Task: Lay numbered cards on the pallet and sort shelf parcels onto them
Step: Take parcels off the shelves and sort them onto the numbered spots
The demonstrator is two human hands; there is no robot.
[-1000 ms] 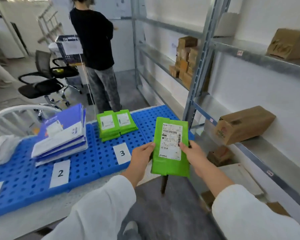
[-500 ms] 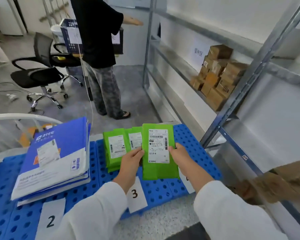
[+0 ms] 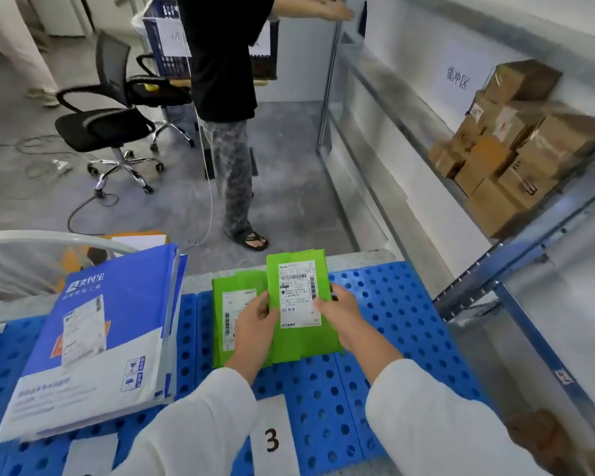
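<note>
Over the far half of the blue pallet, just beyond the card marked 3, a green parcel is held label-up between both hands. Its left edge is pinched by the left hand, with the thumb laid on the front and the other fingers hidden behind. Its right edge is pinched by the right hand, with the thumb pressed on the white label and the fingers curled round the back. Partly beneath it and to its left, a stack of green parcels is seen lying on the pallet; whether the two touch cannot be told. Farther left, a pile of blue-and-white mailers is laid on the pallet. At the right, brown boxes are stacked on a metal shelf rack. Beyond the far edge, a person in black is seen standing beside an office chair.
</note>
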